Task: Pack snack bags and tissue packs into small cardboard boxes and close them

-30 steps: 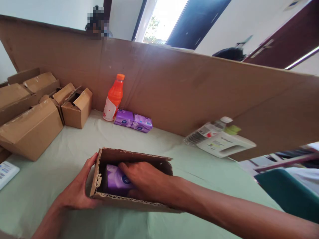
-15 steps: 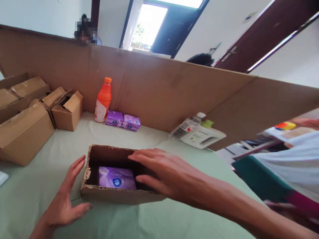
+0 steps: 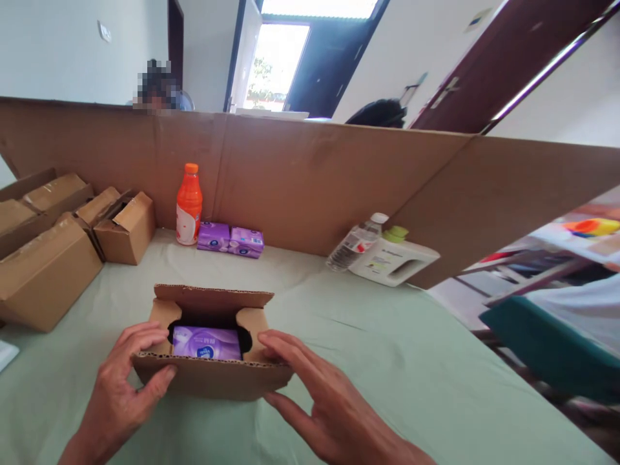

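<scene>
**Side flaps folded in, pack now half covered**

Half a second ago my right hand was lifting out of the small brown cardboard box [image 3: 213, 371] and my left lay flat on the bench beside it. Now both hands are on the box. The left hand [image 3: 126, 381] curls round its 9 o'clock end, thumb against the near wall. The right hand [image 3: 314, 394] rests on the 3 o'clock end with fingers spread. Neither holds anything else.

The two short side flaps [image 3: 252, 323] have come inward since then. The purple soft tissue pack [image 3: 206, 342] lies flat inside and shows only through the gap between them. The far flap stands upright and the near one is not folded over. I read this as filling done and closing under way.

The box sits on the green-clothed bench [image 3: 397, 361], just in front of me. At 12 o'clock, against the tall cardboard screen [image 3: 310, 181], stand an orange plastic bottle [image 3: 188, 203] and two more purple packs [image 3: 230, 239]. Closed cardboard boxes [image 3: 43, 271] are stacked at 10 o'clock.
</scene>
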